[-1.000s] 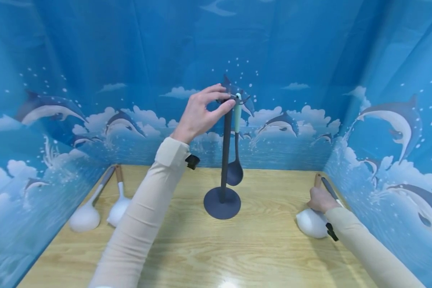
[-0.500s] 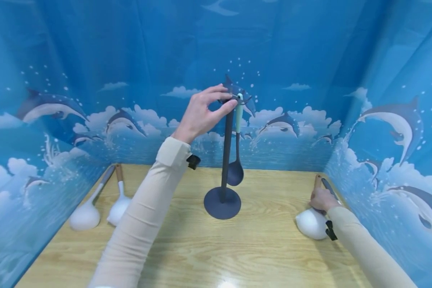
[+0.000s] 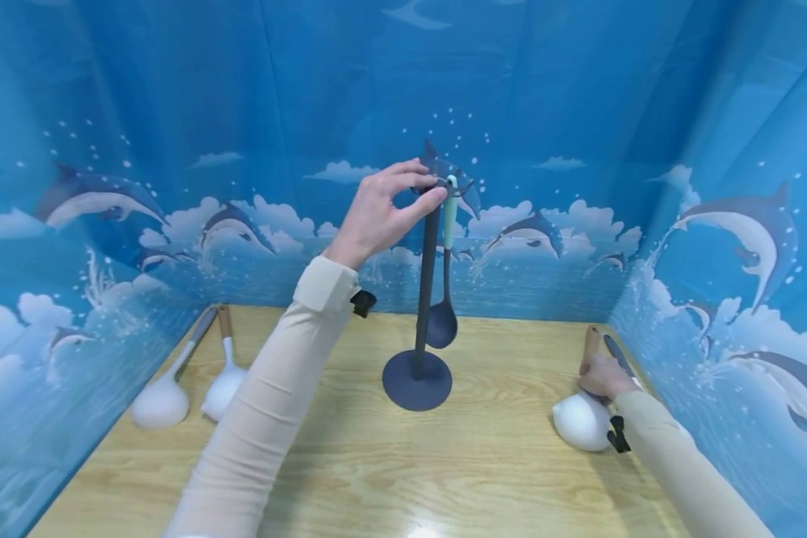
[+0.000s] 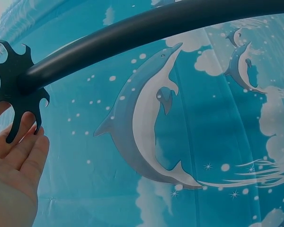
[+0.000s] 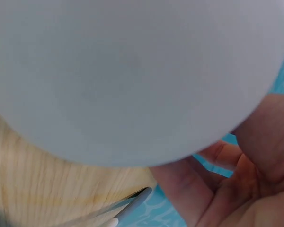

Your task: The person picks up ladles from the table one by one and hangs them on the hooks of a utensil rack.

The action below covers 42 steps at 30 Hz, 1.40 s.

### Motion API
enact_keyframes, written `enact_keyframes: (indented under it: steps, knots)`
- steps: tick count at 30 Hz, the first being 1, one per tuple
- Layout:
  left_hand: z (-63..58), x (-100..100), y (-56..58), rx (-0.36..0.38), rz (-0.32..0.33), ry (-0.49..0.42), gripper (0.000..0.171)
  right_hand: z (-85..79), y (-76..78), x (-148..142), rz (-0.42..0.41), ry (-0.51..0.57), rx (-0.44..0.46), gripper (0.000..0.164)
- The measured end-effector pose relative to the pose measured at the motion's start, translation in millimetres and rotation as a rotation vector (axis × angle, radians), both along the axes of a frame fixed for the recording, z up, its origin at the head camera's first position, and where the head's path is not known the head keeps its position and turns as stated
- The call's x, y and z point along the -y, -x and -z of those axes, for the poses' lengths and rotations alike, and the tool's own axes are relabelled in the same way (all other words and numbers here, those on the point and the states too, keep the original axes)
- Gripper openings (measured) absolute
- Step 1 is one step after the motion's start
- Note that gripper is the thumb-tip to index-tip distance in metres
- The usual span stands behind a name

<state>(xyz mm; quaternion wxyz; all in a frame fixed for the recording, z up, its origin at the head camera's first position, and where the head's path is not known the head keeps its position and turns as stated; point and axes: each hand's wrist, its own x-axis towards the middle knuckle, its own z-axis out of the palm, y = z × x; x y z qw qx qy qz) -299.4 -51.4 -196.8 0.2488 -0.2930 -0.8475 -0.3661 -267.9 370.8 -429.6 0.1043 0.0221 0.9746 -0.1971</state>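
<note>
Above a wood-grain tabletop, the left hand pinches the top of a dark stand; the right hand grips a white ladle.
At the stand's hooked crown, the left thumb and fingers close on the near side; a dark ladle with a pale green handle hangs from a hook just beside the pole; to the right, the other hand's fingers curl round the white ladle below its brown handle, its bowl towards the person, though whether that bowl touches the wood I cannot tell; a dark-handled utensil lies just beside it; at the left edge lie a grey-handled ladle and a brown-handled ladle, the latter partly behind the sleeve.
</note>
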Motion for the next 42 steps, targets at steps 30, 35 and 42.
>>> enact_keyframes:
  steps: [30, 35, 42]
  knots:
    - [-3.4, -1, -0.6, -0.006, -0.007, 0.031, 0.047, -13.1, -8.1, 20, 0.006, 0.210, -0.045, 0.021]
    - [-1.6, 0, 0.1, -0.029, -0.012, 0.039, 0.048, -16.2, -10.6, 25, -0.007, 0.200, -0.048, 0.024]
    - [-0.7, 2, 0.0, -0.046, -0.005, 0.040, 0.047, -21.0, -15.6, 41, -0.047, 0.194, -0.074, 0.027]
